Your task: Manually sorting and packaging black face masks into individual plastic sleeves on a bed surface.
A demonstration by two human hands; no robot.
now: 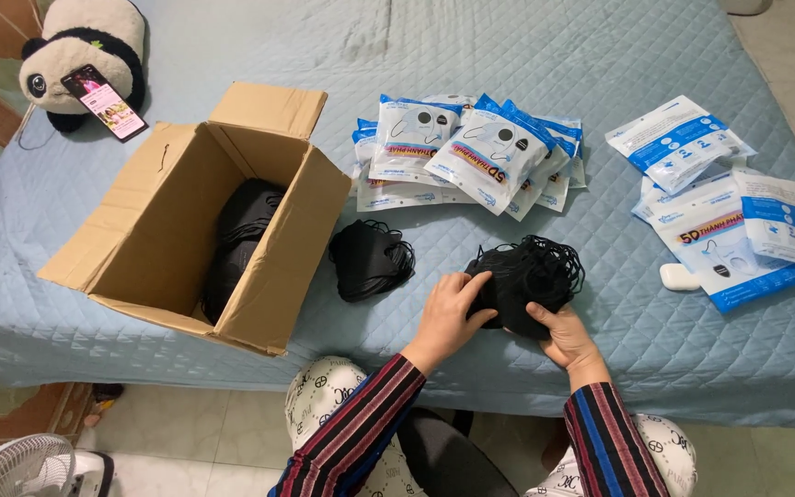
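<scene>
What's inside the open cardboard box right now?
Inside the cardboard box, a dark heap of black face masks lies against the right wall. The near wall and flap hide the box floor, so how deep the heap goes cannot be seen.

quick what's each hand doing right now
Left hand: closed on the stack of black face masks, gripping its left side.
Right hand: closed on the same stack, gripping its near edge.
</scene>
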